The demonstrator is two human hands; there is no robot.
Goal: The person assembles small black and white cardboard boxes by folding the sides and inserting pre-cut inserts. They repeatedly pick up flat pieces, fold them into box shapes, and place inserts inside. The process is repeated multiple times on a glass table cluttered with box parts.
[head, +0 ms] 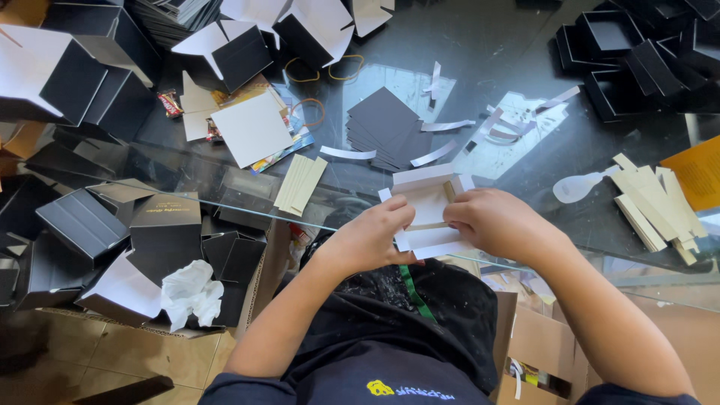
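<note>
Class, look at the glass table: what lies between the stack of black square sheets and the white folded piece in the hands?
In the head view, only curled white paper strips lie on the glass between the black stack and the white piece.

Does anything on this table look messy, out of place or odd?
Yes. White paper strips lie scattered loose across the glass table, and a crumpled white tissue sits among the black boxes. Both hands, left hand and right hand, grip a white card piece.
</note>
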